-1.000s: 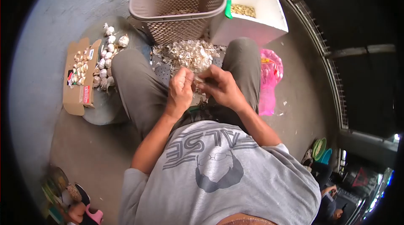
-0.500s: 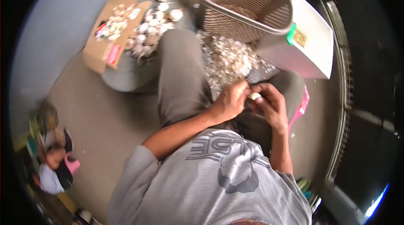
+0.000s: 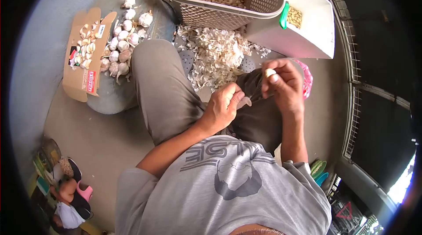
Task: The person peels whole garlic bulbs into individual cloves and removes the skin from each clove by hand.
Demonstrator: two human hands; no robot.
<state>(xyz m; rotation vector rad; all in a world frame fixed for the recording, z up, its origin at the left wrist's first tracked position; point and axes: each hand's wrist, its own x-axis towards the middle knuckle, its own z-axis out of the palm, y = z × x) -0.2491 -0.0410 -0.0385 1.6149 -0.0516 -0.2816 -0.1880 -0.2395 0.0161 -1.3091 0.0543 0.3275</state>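
Observation:
Between thumb and fingers, my right hand [image 3: 285, 83] pinches a pale garlic clove [image 3: 269, 72], raised above my right thigh. My left hand [image 3: 225, 106] is closed on a thin, whitish piece of garlic skin [image 3: 246, 102] that sticks out past the fingertips. The two hands are apart, over my lap. Beyond them, a heap of garlic skins [image 3: 215, 54] covers the floor around my feet. Several whole garlic bulbs [image 3: 123, 41] lie on a grey round surface [image 3: 110, 98] to the left. Beside them, a cardboard piece [image 3: 77, 81] bears loose cloves [image 3: 85, 48].
A beige perforated basket [image 3: 211, 15] with tan pieces inside stands ahead. Touching its right side is a white box [image 3: 314, 32] with a green-edged opening showing pale cloves [image 3: 293, 17]. Pink patterned material [image 3: 307, 79] lies by my right knee. Another person [image 3: 70, 195] sits at lower left.
My hands were together around the clove and have separated. The right hand has lifted away with the clove; the left has drawn back with the skin. The camera view has shifted.

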